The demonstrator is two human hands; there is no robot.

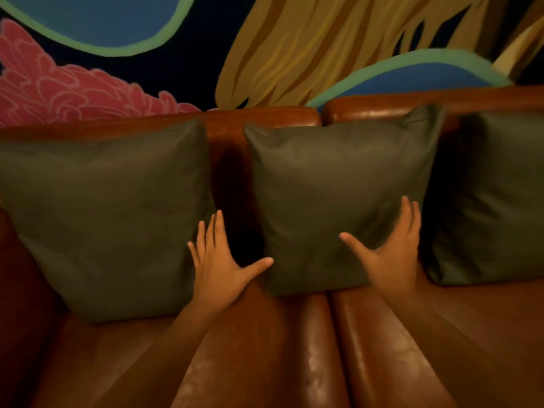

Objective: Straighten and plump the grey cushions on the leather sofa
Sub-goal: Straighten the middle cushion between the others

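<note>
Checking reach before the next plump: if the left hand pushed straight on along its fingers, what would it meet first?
Probably the left cushion: the left hand points along its right edge, though depth is unclear.

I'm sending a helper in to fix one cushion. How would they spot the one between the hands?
On the brown leather sofa below the painted wall, three grey cushions lean on the backrest. Take the middle cushion, straddling the seat seam. Only it has a raised, pointed top right corner.
</note>
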